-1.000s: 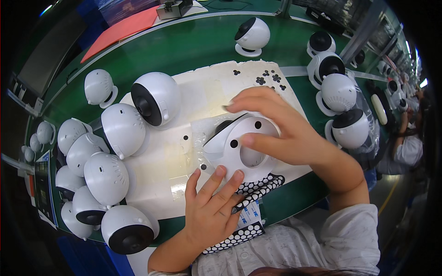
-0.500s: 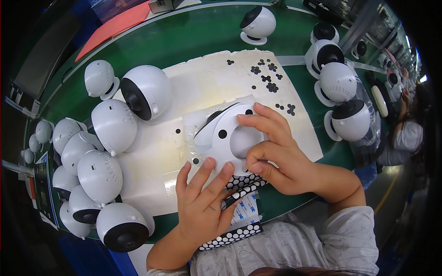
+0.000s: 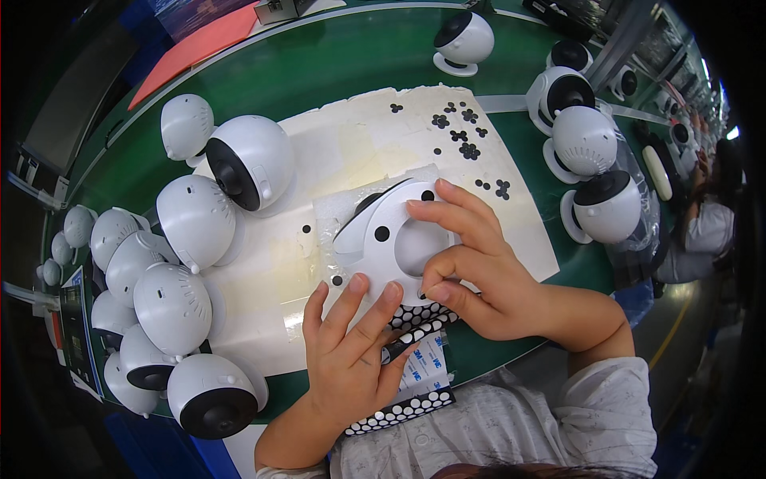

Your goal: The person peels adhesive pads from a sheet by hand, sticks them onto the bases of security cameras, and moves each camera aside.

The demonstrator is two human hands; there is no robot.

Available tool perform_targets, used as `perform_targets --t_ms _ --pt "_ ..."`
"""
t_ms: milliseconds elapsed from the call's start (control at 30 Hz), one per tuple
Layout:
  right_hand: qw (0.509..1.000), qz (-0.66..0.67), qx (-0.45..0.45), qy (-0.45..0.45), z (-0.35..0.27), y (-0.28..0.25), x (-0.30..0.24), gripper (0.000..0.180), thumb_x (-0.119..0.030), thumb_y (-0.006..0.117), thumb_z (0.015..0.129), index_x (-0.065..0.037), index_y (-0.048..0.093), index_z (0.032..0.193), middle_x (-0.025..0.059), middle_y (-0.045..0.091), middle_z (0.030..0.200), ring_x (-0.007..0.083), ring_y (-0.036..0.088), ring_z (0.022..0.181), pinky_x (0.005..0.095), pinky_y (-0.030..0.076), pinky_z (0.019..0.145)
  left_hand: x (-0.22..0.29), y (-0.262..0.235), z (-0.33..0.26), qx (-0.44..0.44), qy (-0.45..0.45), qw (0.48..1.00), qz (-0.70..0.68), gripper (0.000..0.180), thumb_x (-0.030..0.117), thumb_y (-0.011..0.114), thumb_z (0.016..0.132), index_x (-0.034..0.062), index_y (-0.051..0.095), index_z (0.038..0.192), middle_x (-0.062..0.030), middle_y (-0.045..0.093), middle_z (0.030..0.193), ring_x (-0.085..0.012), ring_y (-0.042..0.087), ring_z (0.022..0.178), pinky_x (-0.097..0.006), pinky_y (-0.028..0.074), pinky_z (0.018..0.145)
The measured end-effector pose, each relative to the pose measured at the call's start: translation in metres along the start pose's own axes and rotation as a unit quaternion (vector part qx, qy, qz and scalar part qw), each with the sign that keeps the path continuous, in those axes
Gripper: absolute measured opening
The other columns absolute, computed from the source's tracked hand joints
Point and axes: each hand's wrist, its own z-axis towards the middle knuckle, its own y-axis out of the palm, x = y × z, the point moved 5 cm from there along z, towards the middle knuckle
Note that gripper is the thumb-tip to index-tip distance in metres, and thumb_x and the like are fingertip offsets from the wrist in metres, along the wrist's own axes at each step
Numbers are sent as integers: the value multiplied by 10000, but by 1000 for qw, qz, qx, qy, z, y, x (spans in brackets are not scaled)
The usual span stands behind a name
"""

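A white ball-shaped camera lies tipped on clear bubble wrap, its white ring-shaped base facing up. Round black pads sit on the base, one at its left and one at its top. My right hand rests over the base's right side. Its thumb and index finger pinch together at the lower rim, around a dark round pad that is mostly hidden. The fingers of my left hand are spread against the base's lower left edge, while its thumb side holds a black sticker sheet with white round holes.
Several white ball cameras crowd the left side, with more at the right. Loose black pads lie on the cream board. Another holed sheet is near my body. A person sits at far right.
The lone camera at the far edge and the one at the upper left have shifted right. My hands and the tipped camera have hardly moved.
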Motion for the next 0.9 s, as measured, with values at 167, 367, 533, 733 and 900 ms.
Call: perform_targets --t_ms 167,367,533,733,900 --pt "998 -18 45 -28 -3 0 0 61 -154 592 774 -98 579 795 126 409 1285 351 263 1247 461 201 967 0 0 1 2 -2 1000 -2 180 194 660 679 14 650 669 -27 509 1231 -254 352 1224 -500 243 960" --pt "961 -218 91 -142 -25 -5 0 195 -272 628 747 -195 638 925 49 464 1249 296 319 1213 446 213 953 1 -2 2 -5 6 1000 0 206 175 658 685 -29 649 709 -67 489 1247 -299 353 1218 -505 245 961" --pt "971 -167 136 -104 -20 -13 -14 269 -323 645 719 -208 647 962 26 507 1202 286 370 1170 442 234 911 2 -2 3 4 -8 1000 -2 179 188 657 689 11 644 667 -34 504 1238 -263 373 1209 -505 252 950" --pt "986 -76 40 -141 -2 3 -32 156 -203 668 685 -145 624 823 44 507 1204 274 382 1169 436 240 890 0 -2 3 10 -8 1000 -2 134 138 642 646 11 631 688 -38 529 1207 -272 386 1203 -520 246 949" --pt "990 -46 34 -129 -4 9 -31 117 -179 668 681 -126 605 763 39 498 1213 255 387 1171 429 240 888 2 -2 2 -17 15 1000 5 148 113 609 702 -28 601 747 -138 519 1197 -376 350 1215 -540 242 954"
